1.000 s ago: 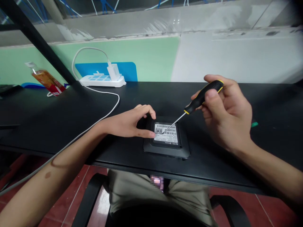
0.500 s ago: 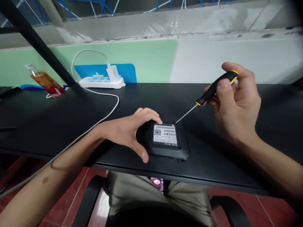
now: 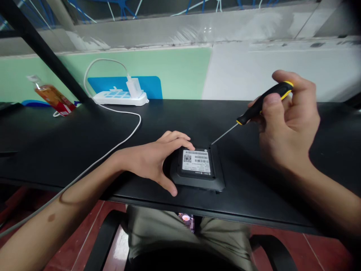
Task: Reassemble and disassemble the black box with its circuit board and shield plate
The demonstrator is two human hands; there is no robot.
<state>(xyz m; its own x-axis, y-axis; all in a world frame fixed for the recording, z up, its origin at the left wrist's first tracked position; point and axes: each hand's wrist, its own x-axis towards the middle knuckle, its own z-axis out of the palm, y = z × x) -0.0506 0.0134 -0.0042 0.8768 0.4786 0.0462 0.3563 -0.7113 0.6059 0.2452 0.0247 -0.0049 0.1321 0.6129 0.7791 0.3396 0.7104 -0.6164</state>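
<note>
A flat black electronic box lies on the desk, its white label with a QR code and barcodes facing up. My left hand braces it from the left: the index fingertip rests on its far edge and the thumb lies along its near left corner. In my right hand is a screwdriver with a black and yellow handle, held at a slant. Its thin shaft points down left, and the tip is at the box's far right corner. Whether it sits in a screw head is too small to tell.
A white power strip with a plugged-in charger stands by the wall. Its white cable runs over the desk past my left forearm. At the far left a drink bottle leans. The desk's front edge is close to the box.
My right hand and the screwdriver have shifted slightly right, and the tip has moved a little up and right at the corner. My left hand stays almost where it was.
</note>
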